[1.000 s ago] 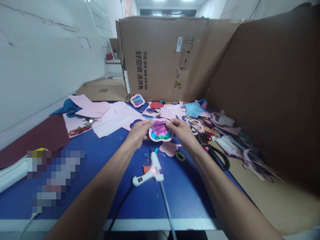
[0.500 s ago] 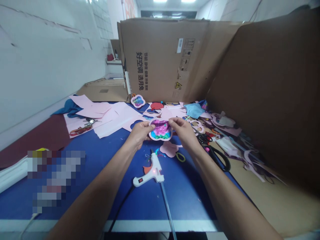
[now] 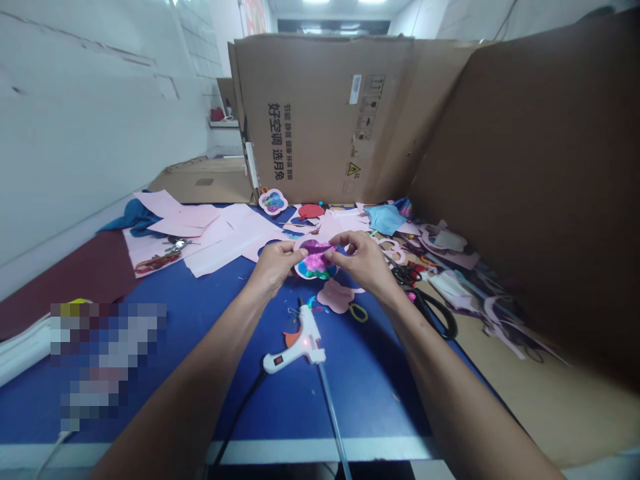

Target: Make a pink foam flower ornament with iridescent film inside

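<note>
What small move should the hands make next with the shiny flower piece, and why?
Probably smooth the foil down onto its pink rim: the left hand and right hand both pinch the shiny flower piece at its top, where the foil looks wrinkled.

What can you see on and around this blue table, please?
foil flower cutout: one, pink rim, purple-green centre, pinched by both hands
second foil flower: one, same colours, far back
plain flower cutout: one, pink, below the hands
glue gun: one, white, mid-table
paper sheets: several, pink, far left
scissors: one, black, right
cardboard panels: several, brown, back and right
table: one, blue, underneath
left hand: one, on cutout's left edge
right hand: one, on cutout's right edge
</note>
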The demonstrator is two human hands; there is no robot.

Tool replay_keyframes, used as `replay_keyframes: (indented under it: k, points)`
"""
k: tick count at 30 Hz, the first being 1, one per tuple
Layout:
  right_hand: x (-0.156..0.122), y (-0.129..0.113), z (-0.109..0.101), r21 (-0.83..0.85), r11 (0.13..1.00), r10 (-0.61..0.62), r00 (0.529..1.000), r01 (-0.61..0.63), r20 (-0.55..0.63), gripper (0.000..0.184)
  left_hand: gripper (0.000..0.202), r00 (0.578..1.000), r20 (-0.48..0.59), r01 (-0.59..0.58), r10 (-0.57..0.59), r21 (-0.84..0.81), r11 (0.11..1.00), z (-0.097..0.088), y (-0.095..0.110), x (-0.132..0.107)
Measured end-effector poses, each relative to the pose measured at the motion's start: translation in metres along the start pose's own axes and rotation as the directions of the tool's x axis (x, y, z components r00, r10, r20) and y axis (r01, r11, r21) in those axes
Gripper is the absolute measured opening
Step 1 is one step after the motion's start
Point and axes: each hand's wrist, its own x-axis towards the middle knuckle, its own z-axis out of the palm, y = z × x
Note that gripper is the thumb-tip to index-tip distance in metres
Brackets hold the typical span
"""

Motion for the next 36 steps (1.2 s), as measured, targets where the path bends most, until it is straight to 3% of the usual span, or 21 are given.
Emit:
replay_keyframes:
  k: [6, 14, 21, 24, 28, 31, 36]
  points:
    - [0.001, 0.003, 0.000, -0.027, 0.999, 0.020, 0.999, -0.018, 0.047, 0.015, 0.014, 0.997, 0.015, -0.078, 0.077, 0.079, 0.994, 0.000, -0.001, -0.001]
    - [-0.003, 0.000, 0.000, -0.089, 0.996, -0.003, 1.000, 0.002, -0.006, 0.024, 0.018, 0.998, 0.013, -0.057, 0.056, 0.066, 0.996, -0.001, -0.003, 0.000]
    - [-0.003, -0.001, 0.000, -0.078, 0.997, 0.015, 0.998, -0.011, 0.054, 0.011, 0.022, 0.999, 0.021, -0.041, 0.040, 0.043, 0.998, -0.001, -0.006, 0.001]
    - [-0.001, -0.001, -0.001, -0.065, 0.998, 0.030, 0.999, -0.028, 0.028, 0.012, 0.028, 1.000, -0.007, -0.018, 0.019, 0.031, 0.999, 0.001, -0.006, 0.002]
    - [0.001, 0.002, 0.004, 0.175, 0.970, 0.170, 0.985, -0.169, 0.009, 0.021, 0.033, 0.998, -0.001, 0.060, -0.060, -0.132, 0.989, 0.004, -0.005, 0.003]
    - [0.000, 0.002, 0.013, 0.427, 0.853, 0.310, 0.949, -0.302, 0.051, 0.027, 0.034, 0.996, -0.001, 0.090, -0.092, -0.223, 0.971, 0.008, -0.004, 0.001]
    - [-0.003, -0.002, 0.022, 0.526, 0.783, 0.391, 0.920, -0.330, -0.004, 0.027, 0.031, 0.996, -0.001, 0.081, -0.085, -0.294, 0.952, 0.013, -0.007, -0.001]
